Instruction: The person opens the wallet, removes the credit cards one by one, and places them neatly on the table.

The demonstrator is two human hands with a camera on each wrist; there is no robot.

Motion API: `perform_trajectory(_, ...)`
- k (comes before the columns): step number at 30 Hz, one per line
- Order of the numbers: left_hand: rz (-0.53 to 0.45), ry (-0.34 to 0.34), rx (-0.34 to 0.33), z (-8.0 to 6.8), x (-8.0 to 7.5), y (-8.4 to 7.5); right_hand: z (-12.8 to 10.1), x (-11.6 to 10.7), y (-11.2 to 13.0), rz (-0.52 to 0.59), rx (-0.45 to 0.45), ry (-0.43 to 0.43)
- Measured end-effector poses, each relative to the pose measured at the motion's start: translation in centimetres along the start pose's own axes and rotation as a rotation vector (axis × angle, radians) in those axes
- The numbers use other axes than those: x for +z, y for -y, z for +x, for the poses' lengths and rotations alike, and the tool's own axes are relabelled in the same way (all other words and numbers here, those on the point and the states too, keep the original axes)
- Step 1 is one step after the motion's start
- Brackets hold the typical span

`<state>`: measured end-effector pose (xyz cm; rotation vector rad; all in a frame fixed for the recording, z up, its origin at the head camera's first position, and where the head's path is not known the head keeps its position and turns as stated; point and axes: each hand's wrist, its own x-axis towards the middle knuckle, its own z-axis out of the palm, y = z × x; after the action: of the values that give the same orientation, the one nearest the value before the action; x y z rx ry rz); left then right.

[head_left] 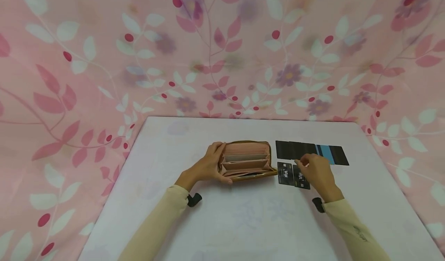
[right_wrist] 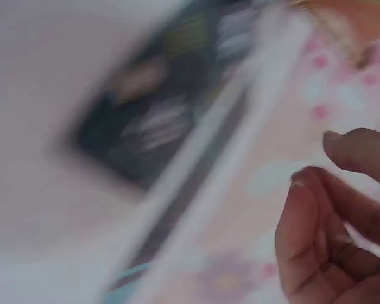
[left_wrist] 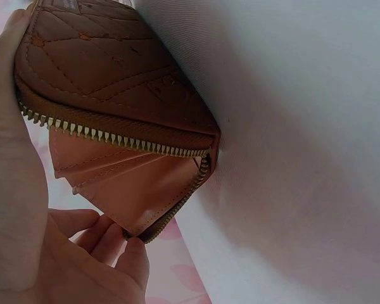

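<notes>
My white table (head_left: 243, 222) carries everything. At its middle lies the open pink zip wallet (head_left: 247, 160), which my left hand (head_left: 208, 168) grips by its left end, fingers curled round the edge. Just right of it, a row of dark cards (head_left: 311, 153), then 2 VIP cards (head_left: 286, 173). My right hand (head_left: 318, 174) hovers over these, fingers loosely curled, holding nothing I can see.

The view is heavily blurred. At the lower right, the right hand (right_wrist: 332, 234) shows its fingers (right_wrist: 310, 218) curled, with nothing plainly between them. Up and to the left of the fingers lies a dark card (right_wrist: 158, 114) with pale, unreadable markings, flat on the bench (right_wrist: 31, 209). A pale edge runs diagonally between card and fingers. Above the fingers, pink flowered cloth (right_wrist: 342, 88) shows.
</notes>
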<state>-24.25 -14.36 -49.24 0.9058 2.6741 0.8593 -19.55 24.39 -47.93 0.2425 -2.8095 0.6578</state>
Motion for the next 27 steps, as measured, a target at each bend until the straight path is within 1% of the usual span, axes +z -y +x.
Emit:
perform_trajectory(3, -0.001, -0.002, -0.010, -0.1, 0.1, 0.0, 1.1, -0.1, 3.5, 0.048, -0.215, -0.048)
perform_trajectory(5, -0.004, -0.002, -0.015, -0.2, 0.2, 0.1, 1.5, 0.0, 5.6, 0.103, -0.328, -0.046)
perform_trajectory(7, -0.004, -0.005, -0.019, -0.2, 0.2, 0.1, 1.7, 0.2, 7.4, 0.163, -0.412, -0.017)
perform_trajectory(10, 0.001, -0.010, -0.014, -0.2, 0.2, 0.0, 1.7, 0.6, 9.2, 0.235, -0.495, 0.070)
perform_trajectory(12, 0.007, -0.012, -0.011, -0.2, 0.1, -0.1, 1.8, 1.0, 10.0, 0.249, -0.555, 0.158)
perform_trajectory(14, 0.007, -0.017, 0.002, -0.2, 0.1, -0.2, 1.9, 1.1, 10.4, 0.231, -0.600, 0.246)
perform_trajectory(17, 0.013, -0.015, 0.010, -0.2, 0.0, -0.4, 2.0, 1.3, 10.8, 0.180, -0.622, 0.353)
perform_trajectory(19, 0.016, -0.017, 0.016, -0.2, 0.0, -0.5, 2.1, 1.4, 10.9, 0.152, -0.608, 0.392)
perform_trajectory(21, 0.025, -0.015, 0.018, -0.2, 0.0, -0.5, 2.2, 1.6, 11.1, 0.146, -0.591, 0.412)
perform_trajectory(27, 0.043, -0.023, 0.020, -0.3, 0.1, -0.5, 2.5, 2.0, 11.3, 0.197, -0.540, 0.439)
